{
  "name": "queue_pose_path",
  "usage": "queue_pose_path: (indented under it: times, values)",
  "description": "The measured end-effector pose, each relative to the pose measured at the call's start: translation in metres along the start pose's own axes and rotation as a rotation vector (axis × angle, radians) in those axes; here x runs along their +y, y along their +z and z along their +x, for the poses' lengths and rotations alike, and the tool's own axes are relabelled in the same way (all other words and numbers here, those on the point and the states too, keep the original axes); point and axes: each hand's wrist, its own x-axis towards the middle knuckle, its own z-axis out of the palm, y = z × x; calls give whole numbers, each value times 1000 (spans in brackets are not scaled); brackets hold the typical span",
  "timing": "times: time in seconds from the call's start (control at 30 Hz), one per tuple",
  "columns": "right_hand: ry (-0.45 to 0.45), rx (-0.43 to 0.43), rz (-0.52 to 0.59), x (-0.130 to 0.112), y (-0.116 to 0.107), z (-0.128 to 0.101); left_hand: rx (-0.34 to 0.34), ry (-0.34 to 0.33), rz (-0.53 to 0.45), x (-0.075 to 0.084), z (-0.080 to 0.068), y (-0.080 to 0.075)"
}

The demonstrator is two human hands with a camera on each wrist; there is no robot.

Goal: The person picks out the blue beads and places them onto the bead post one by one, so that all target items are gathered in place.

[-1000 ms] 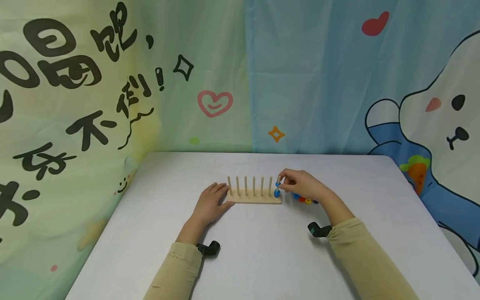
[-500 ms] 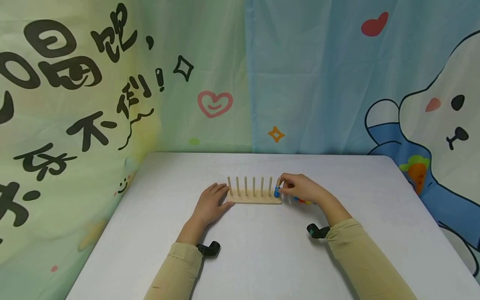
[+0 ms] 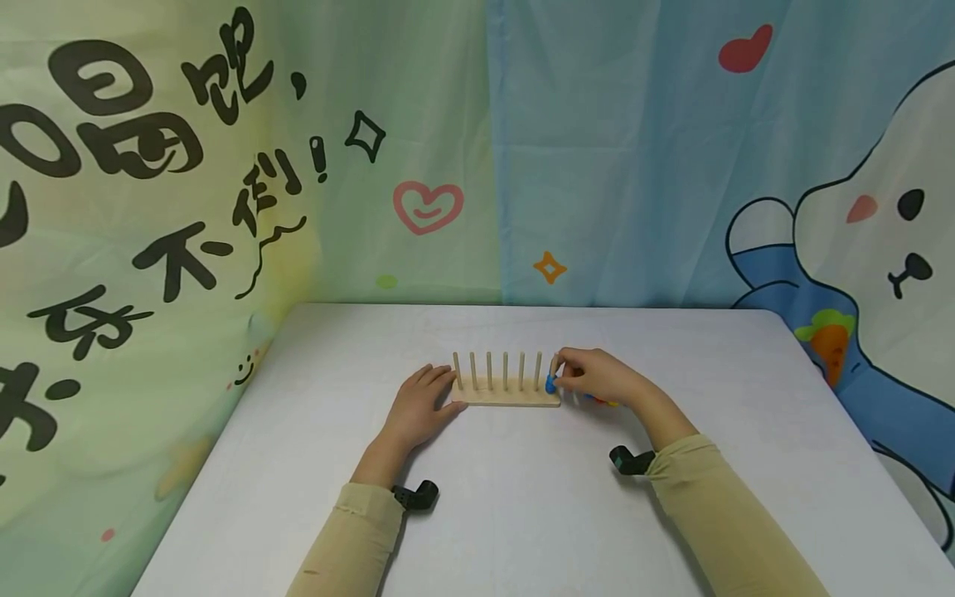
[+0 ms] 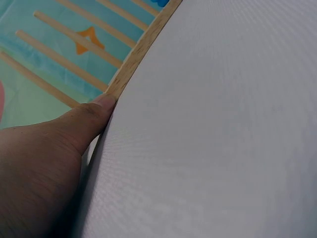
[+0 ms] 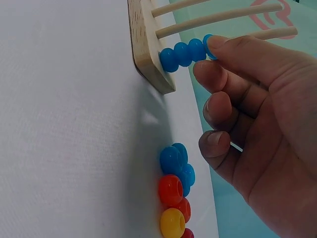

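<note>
The left hand [image 3: 416, 408] lies flat, thumb against the rack's [image 3: 506, 396] left end. Blue beads [image 5: 185, 51] sit stacked on the rightmost peg (four visible); the right hand [image 3: 600, 377] pinches the top one.

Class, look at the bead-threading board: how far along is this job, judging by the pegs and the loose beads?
Done: three blue beads sit stacked on the end peg of the wooden board. In hand: the right hand pinches a fourth blue bead onto that peg, while the left hand steadies the board. Left: the other pegs are bare; blue, red and yellow loose beads lie beside it.
</note>
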Motion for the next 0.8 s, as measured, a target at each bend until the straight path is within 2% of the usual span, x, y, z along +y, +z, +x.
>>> queue_pose_path:
  times: [0.3,0.57,0.8]
  values:
    - [15,-4,-29,4,-13,-3,-9,-6,1,-1,0,1]
    - [93,24,-17,19,-39,-10,-8,0,8,-2,1,1]
    - [143,32,-47,41,-48,-14,-13,0,2,-2,1,1]
